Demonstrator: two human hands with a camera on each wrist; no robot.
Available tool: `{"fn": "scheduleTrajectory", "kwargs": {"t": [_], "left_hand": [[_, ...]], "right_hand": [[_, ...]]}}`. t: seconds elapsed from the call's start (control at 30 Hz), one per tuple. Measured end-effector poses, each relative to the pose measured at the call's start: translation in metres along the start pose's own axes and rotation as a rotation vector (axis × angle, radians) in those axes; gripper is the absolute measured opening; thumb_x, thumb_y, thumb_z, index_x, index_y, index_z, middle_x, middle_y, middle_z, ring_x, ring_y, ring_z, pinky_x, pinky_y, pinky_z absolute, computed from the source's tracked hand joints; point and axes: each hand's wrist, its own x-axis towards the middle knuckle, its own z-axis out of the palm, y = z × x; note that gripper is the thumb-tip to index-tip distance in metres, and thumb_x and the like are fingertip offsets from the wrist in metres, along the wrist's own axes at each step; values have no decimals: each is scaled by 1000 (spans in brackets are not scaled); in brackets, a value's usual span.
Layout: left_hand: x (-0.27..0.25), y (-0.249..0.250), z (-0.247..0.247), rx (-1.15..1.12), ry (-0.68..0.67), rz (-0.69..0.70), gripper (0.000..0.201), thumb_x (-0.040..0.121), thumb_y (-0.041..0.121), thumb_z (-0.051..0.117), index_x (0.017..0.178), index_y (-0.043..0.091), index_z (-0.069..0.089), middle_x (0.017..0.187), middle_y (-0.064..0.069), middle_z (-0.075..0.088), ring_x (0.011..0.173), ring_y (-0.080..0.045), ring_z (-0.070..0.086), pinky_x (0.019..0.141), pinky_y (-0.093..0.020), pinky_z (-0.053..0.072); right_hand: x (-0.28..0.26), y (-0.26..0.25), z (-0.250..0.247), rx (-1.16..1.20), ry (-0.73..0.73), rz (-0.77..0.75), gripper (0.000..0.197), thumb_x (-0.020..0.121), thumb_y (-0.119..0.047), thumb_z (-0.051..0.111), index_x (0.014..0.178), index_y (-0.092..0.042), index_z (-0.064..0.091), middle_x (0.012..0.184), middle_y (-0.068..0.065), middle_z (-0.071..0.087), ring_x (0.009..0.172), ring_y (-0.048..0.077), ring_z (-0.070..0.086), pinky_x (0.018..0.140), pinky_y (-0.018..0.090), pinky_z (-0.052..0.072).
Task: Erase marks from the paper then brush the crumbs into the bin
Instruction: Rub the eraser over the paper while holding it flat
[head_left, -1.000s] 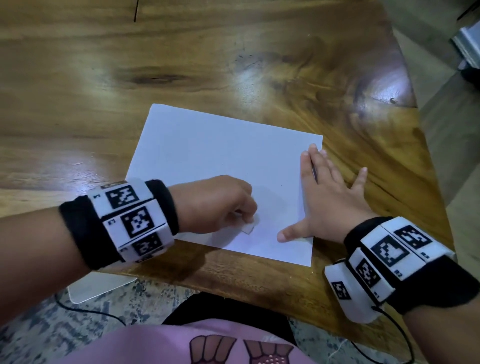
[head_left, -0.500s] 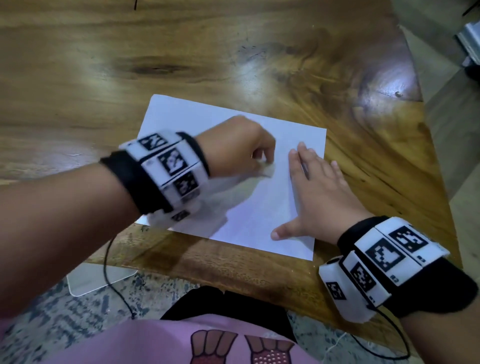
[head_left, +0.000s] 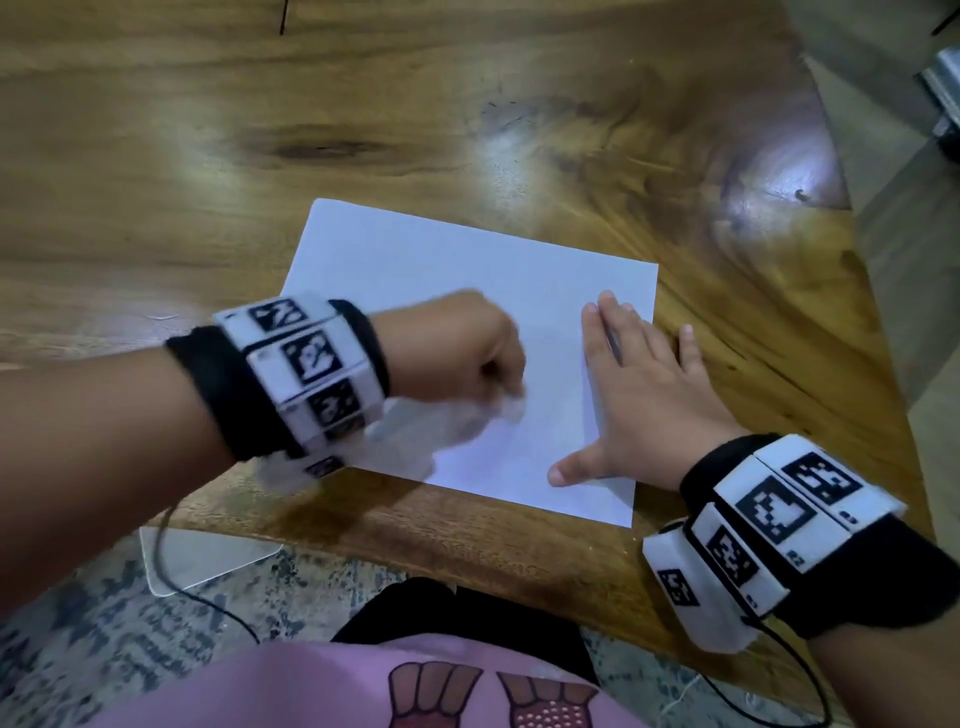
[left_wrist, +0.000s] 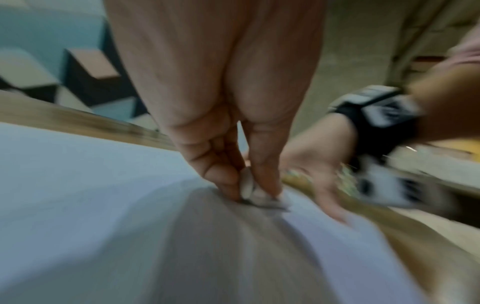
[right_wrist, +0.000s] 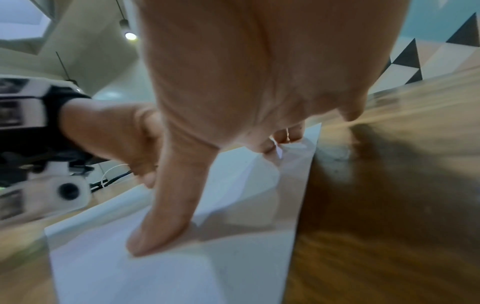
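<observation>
A white sheet of paper (head_left: 467, 270) lies on the wooden table (head_left: 208, 130), near its front edge. My left hand (head_left: 467, 358) is curled over the sheet's middle and pinches a small white eraser (head_left: 511, 408) between thumb and fingers, its tip on the paper (left_wrist: 78, 185); the eraser (left_wrist: 248, 188) looks blurred. My right hand (head_left: 639, 395) lies flat with fingers straight and thumb spread, pressing the sheet's right side; a thin dark line shows between its fingers. In the right wrist view the thumb (right_wrist: 166, 216) presses the paper (right_wrist: 130, 277). No bin or crumbs show.
The table's front edge (head_left: 467, 561) runs just below the sheet, with patterned floor and a flat translucent plate (head_left: 208, 561) with a cable under it. The table's right edge (head_left: 872, 312) drops to a grey floor. A pink garment fills the bottom.
My left hand with the eraser swept from the sheet's lower middle up toward the top right, then came back down to the middle. The right hand stayed flat on the sheet.
</observation>
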Motion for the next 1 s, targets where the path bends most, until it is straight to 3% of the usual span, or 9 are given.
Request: {"fn": "scheduleTrajectory", "kwargs": {"t": [0.07,0.13,0.3,0.43,0.6,0.73,0.83,0.93,1.0], "left_hand": [[19,1,-14,-11,121,-44,22,70,21,73,92,21,71,82,0,68,75,-14,59,62,-10,38],[27,1,-19,1,150,-58,20,70,22,73,90,19,71,85,-4,70,78,-19,61,71,-23,46],[-15,-7,5,-2,-33,20,10,75,19,70,81,11,71,74,6,59,68,-8,50,59,-4,32],[-18,-10,4,36,-108,35,10,75,11,68,84,15,71,76,9,56,72,-9,51,65,-16,36],[16,0,-11,32,57,11,14,77,19,66,89,13,67,89,-6,66,82,-21,57,71,-27,43],[-16,-10,6,11,-27,90,9,78,17,62,75,11,67,73,-1,57,69,-17,50,58,-18,34],[-37,-19,14,49,-138,68,8,80,13,62,77,7,67,78,-3,58,72,-18,53,58,-19,35],[-25,-12,6,22,-87,66,9,79,11,63,84,13,69,80,3,55,74,-14,51,62,-16,35],[-5,-1,1,8,-16,69,12,78,18,64,88,14,68,84,-2,60,78,-16,53,66,-23,38]], "right_hand": [[0,-1,-1,-14,-8,8,143,54,-77,65,143,-15,-29,150,-1,-35,141,16,-26,114,54,-10],[-1,-1,-1,-29,-21,19,143,54,-78,64,143,-15,-29,150,-1,-35,141,16,-26,113,56,-10],[-2,-3,-4,-37,-40,39,143,54,-78,63,143,-16,-29,150,-1,-35,141,16,-25,111,61,-7],[-1,-5,-5,-45,-54,43,143,54,-78,64,142,-15,-30,150,0,-35,142,18,-24,111,62,-6],[0,-6,-5,-46,-61,60,145,52,-78,65,143,-16,-29,150,-1,-35,142,18,-23,110,65,-6],[-2,-5,-6,-36,-61,63,144,53,-77,66,143,-16,-28,150,-2,-35,142,15,-23,109,66,-6],[-2,-6,-6,-41,-55,57,143,54,-77,65,143,-15,-28,151,-1,-34,142,16,-23,109,66,-5],[-2,-6,-5,-50,-49,47,143,54,-77,65,143,-14,-28,151,-1,-33,142,17,-23,110,65,-5],[-1,-6,-5,-49,-47,47,143,54,-78,65,143,-14,-28,151,-1,-34,142,17,-23,110,65,-6]]}}
